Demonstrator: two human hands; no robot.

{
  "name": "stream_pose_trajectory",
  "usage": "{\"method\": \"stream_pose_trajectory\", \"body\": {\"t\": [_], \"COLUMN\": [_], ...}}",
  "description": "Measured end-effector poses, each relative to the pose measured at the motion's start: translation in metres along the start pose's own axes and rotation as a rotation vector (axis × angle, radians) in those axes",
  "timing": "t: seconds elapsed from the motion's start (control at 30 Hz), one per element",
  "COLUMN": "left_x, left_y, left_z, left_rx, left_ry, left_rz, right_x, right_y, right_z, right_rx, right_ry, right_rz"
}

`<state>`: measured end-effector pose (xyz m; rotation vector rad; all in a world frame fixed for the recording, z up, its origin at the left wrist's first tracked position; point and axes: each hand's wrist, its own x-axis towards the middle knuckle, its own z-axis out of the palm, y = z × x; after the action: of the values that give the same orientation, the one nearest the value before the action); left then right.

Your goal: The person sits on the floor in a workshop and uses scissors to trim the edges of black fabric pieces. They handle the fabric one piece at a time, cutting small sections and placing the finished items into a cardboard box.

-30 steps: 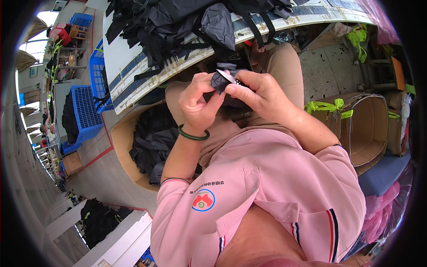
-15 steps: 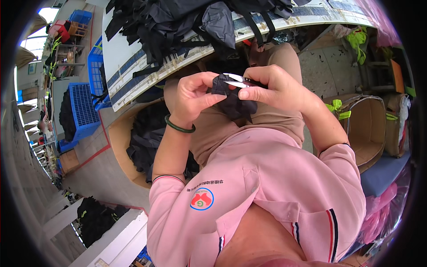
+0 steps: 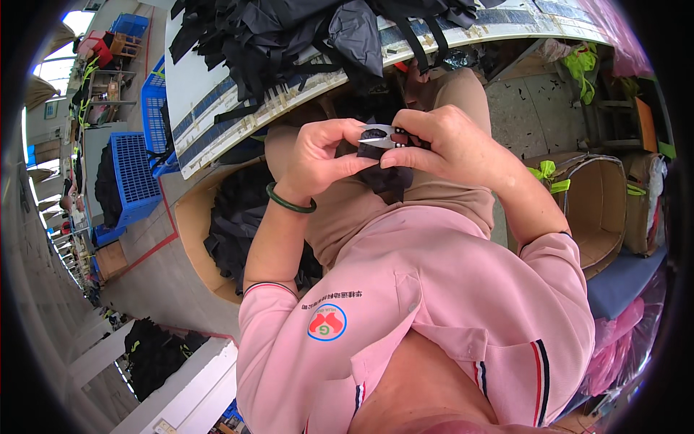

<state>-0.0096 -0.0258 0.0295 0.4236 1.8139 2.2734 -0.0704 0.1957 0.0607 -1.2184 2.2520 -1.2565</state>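
Observation:
Above my lap, my left hand [image 3: 322, 155] pinches a piece of black fabric [image 3: 370, 151] between thumb and fingers. A green bangle [image 3: 290, 201] circles that wrist. My right hand [image 3: 444, 141] grips a pair of thread snips [image 3: 383, 135] with silvery blades and a dark handle. The blades point left and lie apart, with the fabric's edge between them. More of the black cloth hangs below my hands, partly hidden by them.
A heap of black fabric pieces and straps [image 3: 282, 43] covers part of the white worktable [image 3: 189, 123] ahead. A cardboard box [image 3: 194, 213] of black fabric stands to my left, another carton [image 3: 596, 206] to my right. Blue crates [image 3: 137, 177] stand farther left.
The snips have moved slightly left, and their blades now reach around the fabric's edge. My left hand has shifted a little with the cloth.

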Motion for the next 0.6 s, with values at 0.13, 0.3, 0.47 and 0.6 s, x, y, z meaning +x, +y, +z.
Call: {"method": "stream_pose_trajectory", "body": {"t": [0.13,0.3,0.47,0.6], "left_x": [-0.001,0.000,0.002,0.004], "left_y": [0.000,-0.001,0.000,0.010], "left_z": [-0.001,-0.002,-0.007,-0.006], "left_rx": [0.030,0.055,0.112,0.048], "left_ry": [-0.001,-0.029,-0.091,-0.154], "left_rz": [0.005,0.018,0.058,0.023], "right_x": [0.000,-0.003,-0.005,-0.005], "right_y": [0.000,0.003,0.003,0.004], "right_z": [0.001,0.002,0.000,-0.006], "right_rx": [0.037,0.136,0.197,0.255], "right_ry": [-0.002,-0.015,-0.026,-0.095], "right_rz": [-0.008,0.008,0.022,0.081]}}
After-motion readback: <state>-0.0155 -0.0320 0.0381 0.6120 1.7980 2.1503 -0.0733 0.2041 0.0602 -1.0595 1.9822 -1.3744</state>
